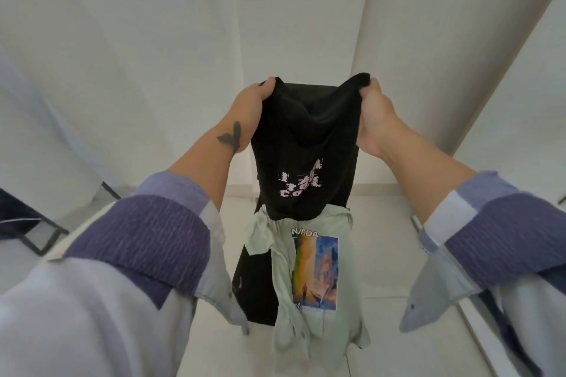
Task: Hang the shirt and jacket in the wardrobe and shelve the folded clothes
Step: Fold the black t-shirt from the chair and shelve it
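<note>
A black T-shirt (306, 162) with pale pink print hangs in the air in front of me, held up by its top edge. My left hand (249, 110) pinches its upper left corner and my right hand (375, 119) pinches its upper right corner. Below it, a pale green T-shirt (318, 309) with a colourful picture and the word "NVADA" lies draped over a black chair or stand (252, 291). The black shirt's lower hem touches or overlaps the green shirt's top. No hanger or wardrobe rail is in view.
White walls or panels (153, 40) rise ahead and to both sides, with a tall white vertical panel (428, 55) at the right. The floor (382, 223) is pale tile. A dark-framed object (27, 223) sits at the left edge.
</note>
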Available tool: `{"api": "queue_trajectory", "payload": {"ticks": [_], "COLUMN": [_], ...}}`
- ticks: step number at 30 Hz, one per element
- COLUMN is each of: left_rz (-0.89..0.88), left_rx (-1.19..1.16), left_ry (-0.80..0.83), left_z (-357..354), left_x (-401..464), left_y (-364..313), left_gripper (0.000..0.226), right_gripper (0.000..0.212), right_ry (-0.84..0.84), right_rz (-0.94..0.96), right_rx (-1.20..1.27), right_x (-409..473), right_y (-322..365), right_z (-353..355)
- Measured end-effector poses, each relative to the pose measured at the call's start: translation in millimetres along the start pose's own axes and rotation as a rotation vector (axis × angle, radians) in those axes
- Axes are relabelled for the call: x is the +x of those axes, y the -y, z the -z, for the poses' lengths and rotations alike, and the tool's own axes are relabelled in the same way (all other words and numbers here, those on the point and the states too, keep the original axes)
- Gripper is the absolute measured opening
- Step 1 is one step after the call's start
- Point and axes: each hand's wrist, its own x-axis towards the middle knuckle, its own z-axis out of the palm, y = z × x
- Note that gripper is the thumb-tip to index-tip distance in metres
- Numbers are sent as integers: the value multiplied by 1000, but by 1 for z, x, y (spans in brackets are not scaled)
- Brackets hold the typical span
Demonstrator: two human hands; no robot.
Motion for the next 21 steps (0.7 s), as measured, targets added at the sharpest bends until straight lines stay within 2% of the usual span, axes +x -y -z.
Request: {"api": "queue_trajectory", "payload": {"ticks": [5,9,13,17,21], "left_rz": [150,281,388,472,478], "left_rx": [38,75,69,115,191], "left_ry": [-53,-104,-129,-173,-217], "left_z": [-17,-29,-35,-38,-36], "left_x": [-60,-115,-160,-176,-163], "left_y": [83,151,211,240,250], "left_gripper": [42,28,34,43,50], "right_gripper": [28,24,25,22,20], "right_ry": [-35,-60,-87,-125,-151], "right_rz": [-117,-251,-390,-471,-488], "right_rx": [-96,-112,-96,-146,-180], "right_x": [-65,-118,-170,-189,-174], "right_y": [-75,-138,-183,-205,-218], "right_z": [36,76,112,128,129]}}
